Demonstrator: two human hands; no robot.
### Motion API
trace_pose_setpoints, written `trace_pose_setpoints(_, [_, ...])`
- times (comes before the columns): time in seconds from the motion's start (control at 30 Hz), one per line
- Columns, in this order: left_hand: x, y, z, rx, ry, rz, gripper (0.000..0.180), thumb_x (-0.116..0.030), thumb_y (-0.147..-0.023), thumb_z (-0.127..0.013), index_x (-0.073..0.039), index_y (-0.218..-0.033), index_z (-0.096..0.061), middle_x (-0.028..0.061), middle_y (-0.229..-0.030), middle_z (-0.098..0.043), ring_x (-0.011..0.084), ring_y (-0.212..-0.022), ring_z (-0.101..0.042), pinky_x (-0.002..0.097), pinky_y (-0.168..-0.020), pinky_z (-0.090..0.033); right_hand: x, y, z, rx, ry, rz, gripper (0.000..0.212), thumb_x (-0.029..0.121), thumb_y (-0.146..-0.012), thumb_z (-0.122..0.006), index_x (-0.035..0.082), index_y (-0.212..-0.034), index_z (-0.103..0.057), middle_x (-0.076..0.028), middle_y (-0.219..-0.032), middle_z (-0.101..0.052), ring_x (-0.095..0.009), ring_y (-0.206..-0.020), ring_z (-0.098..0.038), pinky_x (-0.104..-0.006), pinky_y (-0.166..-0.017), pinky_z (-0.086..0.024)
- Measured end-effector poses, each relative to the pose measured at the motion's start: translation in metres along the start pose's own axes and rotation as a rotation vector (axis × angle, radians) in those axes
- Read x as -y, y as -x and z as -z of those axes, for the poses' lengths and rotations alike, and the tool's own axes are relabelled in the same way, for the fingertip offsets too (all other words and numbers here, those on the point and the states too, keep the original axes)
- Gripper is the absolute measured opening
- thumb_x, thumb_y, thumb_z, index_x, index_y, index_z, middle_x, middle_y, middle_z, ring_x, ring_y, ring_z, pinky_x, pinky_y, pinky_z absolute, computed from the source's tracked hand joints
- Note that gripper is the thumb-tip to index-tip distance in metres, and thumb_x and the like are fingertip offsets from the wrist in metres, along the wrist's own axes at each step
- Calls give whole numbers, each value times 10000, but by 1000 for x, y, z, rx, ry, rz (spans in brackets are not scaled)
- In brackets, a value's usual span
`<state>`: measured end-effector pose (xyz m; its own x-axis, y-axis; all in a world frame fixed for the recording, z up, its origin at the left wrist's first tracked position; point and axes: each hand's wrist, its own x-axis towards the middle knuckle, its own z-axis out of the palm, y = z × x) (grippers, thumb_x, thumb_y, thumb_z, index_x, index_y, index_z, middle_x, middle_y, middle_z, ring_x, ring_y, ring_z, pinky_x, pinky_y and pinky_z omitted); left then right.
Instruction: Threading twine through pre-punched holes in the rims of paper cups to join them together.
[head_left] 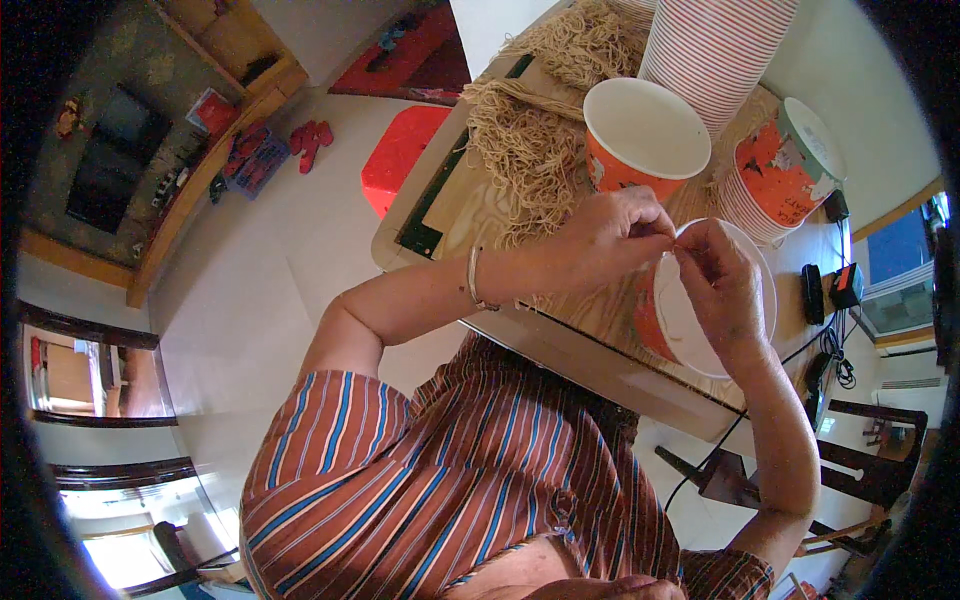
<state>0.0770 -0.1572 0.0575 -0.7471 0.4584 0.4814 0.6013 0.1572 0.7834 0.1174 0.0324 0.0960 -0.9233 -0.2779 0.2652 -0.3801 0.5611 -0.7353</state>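
Note:
My left hand (615,228) and my right hand (718,280) meet over the rim of an orange-and-white paper bucket (668,325) that lies tilted on the wooden table (560,330). Both hands pinch at a thin beige string at the bucket's edge; the string itself is barely visible between the fingertips. A metal bangle sits on my left wrist. Just behind my left hand stands another open paper bucket (640,135), upright and empty.
A pile of beige string bundles (530,140) covers the table's far left. A tall stack of nested buckets (715,45) and a shorter tilted stack (780,175) stand behind. A red stool (400,155) sits on the floor; black devices and cables (825,290) lie at right.

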Motion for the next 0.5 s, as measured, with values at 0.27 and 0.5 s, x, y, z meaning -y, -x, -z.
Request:
trace_pose_setpoints(0.27, [4, -7, 8, 122, 47, 2, 221, -242, -878, -648, -29, -934, -663, 52, -825, -576, 138, -769, -566, 288, -674, -449, -1, -2, 1, -8, -1, -3, 88, 44, -859, -618, 31, -927, -563, -109, -786, -614, -170, -669, -601, -301, -615, -491])
trace_pose_setpoints(0.5, [9, -12, 12, 232, 142, 72, 253, -271, -878, -658, -31, -959, -663, 38, -854, -582, 120, -795, -557, 274, -704, -445, -1, -5, 3, -15, 14, 22, 80, 43, -847, -626, 16, -908, -583, -108, -799, -617, -162, -687, -610, -304, -632, -494])
